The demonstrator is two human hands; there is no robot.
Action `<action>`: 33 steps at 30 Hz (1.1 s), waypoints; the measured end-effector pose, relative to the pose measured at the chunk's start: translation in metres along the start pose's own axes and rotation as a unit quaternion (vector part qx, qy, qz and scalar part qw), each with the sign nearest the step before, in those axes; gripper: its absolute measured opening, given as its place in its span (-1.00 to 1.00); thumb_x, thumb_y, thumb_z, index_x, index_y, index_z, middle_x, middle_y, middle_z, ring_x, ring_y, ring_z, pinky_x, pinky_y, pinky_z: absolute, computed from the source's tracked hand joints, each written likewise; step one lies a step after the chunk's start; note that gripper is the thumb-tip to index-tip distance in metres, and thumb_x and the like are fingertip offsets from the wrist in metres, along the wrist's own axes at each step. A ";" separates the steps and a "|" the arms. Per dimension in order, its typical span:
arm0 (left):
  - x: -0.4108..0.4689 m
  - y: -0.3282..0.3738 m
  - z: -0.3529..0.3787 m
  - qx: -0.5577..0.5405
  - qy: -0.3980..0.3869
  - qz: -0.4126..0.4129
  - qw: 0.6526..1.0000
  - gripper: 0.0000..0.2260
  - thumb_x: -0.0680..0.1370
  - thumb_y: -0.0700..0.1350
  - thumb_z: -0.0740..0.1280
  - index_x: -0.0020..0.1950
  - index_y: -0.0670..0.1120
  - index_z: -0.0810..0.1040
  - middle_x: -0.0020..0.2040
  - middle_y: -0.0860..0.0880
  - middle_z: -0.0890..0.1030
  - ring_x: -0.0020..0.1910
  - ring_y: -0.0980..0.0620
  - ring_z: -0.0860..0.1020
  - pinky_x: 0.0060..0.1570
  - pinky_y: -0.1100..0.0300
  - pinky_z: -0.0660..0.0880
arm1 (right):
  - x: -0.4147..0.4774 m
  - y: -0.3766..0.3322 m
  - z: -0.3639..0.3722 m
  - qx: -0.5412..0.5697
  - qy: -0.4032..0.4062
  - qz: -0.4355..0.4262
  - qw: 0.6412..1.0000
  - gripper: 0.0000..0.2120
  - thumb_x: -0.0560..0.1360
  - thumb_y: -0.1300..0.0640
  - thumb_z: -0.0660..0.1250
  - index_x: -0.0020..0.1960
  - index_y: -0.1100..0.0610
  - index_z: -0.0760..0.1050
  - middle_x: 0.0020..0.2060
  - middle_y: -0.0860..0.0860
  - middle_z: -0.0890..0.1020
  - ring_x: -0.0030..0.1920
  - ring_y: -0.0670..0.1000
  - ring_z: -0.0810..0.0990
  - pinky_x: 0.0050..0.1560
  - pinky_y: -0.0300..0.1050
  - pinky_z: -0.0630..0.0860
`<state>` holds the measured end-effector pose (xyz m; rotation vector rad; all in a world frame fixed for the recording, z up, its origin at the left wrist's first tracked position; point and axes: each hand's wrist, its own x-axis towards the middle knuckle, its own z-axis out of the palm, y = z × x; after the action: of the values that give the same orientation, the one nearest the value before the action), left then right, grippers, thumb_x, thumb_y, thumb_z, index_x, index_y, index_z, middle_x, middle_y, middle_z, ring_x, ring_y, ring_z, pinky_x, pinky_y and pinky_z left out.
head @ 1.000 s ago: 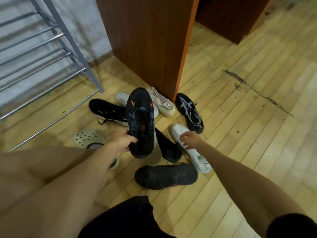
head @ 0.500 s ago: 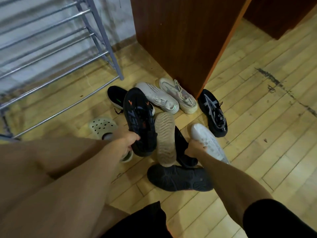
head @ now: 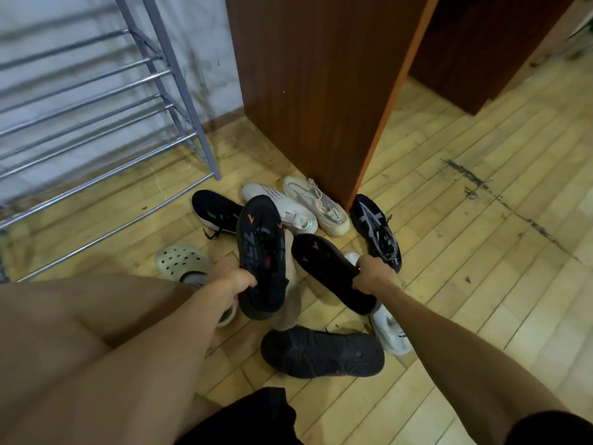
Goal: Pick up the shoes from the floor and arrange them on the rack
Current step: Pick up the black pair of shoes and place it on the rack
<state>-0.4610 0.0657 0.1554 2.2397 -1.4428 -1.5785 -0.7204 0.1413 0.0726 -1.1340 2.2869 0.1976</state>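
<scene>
My left hand (head: pixel 232 282) grips a black shoe (head: pixel 261 255) by its heel, sole turned up and showing orange marks. My right hand (head: pixel 373 274) holds the matching black shoe (head: pixel 330 271), sole up too, lifted above the pile. Between them a tan sole (head: pixel 292 297) shows. On the floor lie a dark grey shoe (head: pixel 321 351), a white shoe (head: pixel 390 332), a black shoe with a green mark (head: pixel 215 210), two pale sneakers (head: pixel 279 203) (head: pixel 316 203), a black patterned shoe (head: pixel 375 231) and a pale clog (head: pixel 183 261). The metal rack (head: pixel 96 123) stands at the left, bare.
A brown wooden cabinet (head: pixel 321 91) stands right behind the shoe pile, its corner touching the sneakers. A white wall is behind the rack. Wooden plank floor (head: pixel 481 252) stretches to the right with a dark scuff line. My bare knee fills the lower left.
My right hand has taken hold of the second black shoe and lifted it sole up. The view has shifted so the rack shows more. The left hand still holds its shoe.
</scene>
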 end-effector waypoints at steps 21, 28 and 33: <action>-0.036 0.049 -0.079 -0.163 0.055 0.082 0.982 -0.92 0.40 -0.32 0.45 -0.15 -0.20 0.62 -0.21 -0.15 0.63 -0.18 -0.16 0.60 -0.19 0.03 0.58 | -0.039 -0.095 -0.077 0.577 -0.264 -0.071 0.770 -0.66 0.54 0.22 0.33 0.30 0.12 0.43 0.19 0.18 0.59 -0.03 0.26 0.68 -0.05 0.10 0.66; -0.053 0.053 -0.127 -0.167 0.046 0.060 0.983 -0.77 0.50 -0.32 0.37 0.14 -0.29 0.50 0.03 -0.25 0.60 0.03 -0.24 0.59 -0.03 -0.02 0.54 | -0.062 -0.165 -0.142 0.419 -0.204 -0.118 0.877 -0.71 0.56 0.26 0.31 0.25 0.36 0.46 0.08 0.23 0.58 0.10 0.28 0.60 -0.07 0.17 0.65; -0.026 0.054 -0.138 -0.187 0.019 -0.005 0.982 -0.65 0.56 -0.31 0.29 0.34 -0.27 0.38 0.31 -0.26 0.50 0.24 -0.23 0.52 0.08 -0.04 0.53 | -0.047 -0.204 -0.151 0.314 -0.214 -0.105 0.919 -0.78 0.57 0.29 0.27 0.18 0.37 0.45 0.01 0.20 0.58 0.15 0.27 0.59 0.00 0.15 0.64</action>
<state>-0.3931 -0.0076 0.2673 2.0472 -1.0225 -1.6358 -0.6052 -0.0106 0.2470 -0.8717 1.6399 -0.3265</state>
